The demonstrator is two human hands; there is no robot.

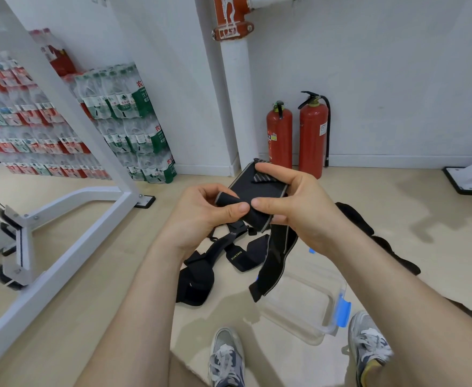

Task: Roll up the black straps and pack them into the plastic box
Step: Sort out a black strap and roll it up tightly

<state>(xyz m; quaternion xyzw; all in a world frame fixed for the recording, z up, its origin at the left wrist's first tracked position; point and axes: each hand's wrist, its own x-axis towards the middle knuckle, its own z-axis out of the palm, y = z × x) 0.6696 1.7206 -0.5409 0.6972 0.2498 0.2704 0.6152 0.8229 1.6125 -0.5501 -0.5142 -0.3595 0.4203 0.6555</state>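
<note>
The left hand (201, 216) and the right hand (296, 210) pinch one black strap (260, 191) between them. More straps (198, 277) lie below the left hand. The plastic box (296, 311) sits below the right hand.

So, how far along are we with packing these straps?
Done: nothing packed yet; the plastic box looks empty. In hand: the left hand and right hand pinch a grey-edged strap, rolled only at its top end, its tail hanging loose. Left: finish that roll, box it, then roll the loose straps on the floor, plus a further strap beyond the right forearm.
</note>
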